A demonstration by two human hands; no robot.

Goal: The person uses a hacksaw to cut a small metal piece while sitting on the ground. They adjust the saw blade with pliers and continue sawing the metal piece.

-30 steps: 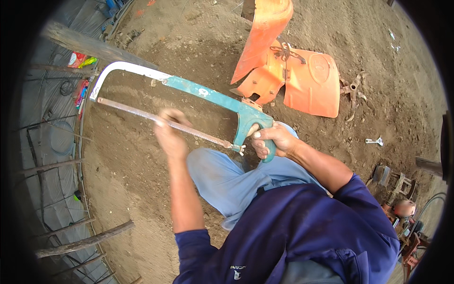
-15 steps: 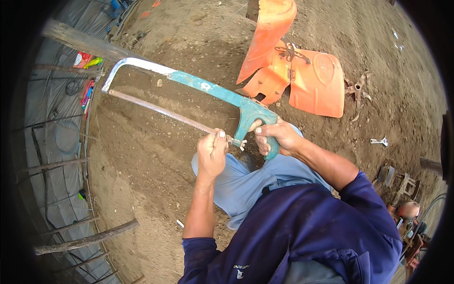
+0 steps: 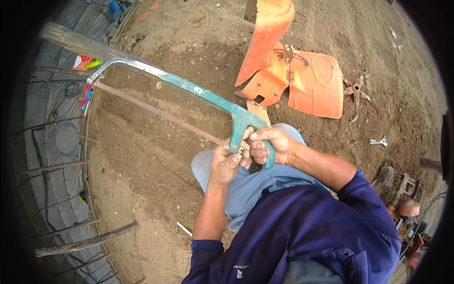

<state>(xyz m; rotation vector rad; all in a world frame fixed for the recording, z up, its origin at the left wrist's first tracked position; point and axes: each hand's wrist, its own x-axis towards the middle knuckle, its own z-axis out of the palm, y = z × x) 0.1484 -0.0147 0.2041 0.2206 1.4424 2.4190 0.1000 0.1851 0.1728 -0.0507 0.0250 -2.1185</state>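
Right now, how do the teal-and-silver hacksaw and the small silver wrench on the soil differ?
The teal-and-silver hacksaw is gripped in the right hand; the small silver wrench lies on the soil. The hacksaw looks far larger than the wrench. The hacksaw has teal parts and a brownish blade; the wrench looks silver throughout. Both show some silver.
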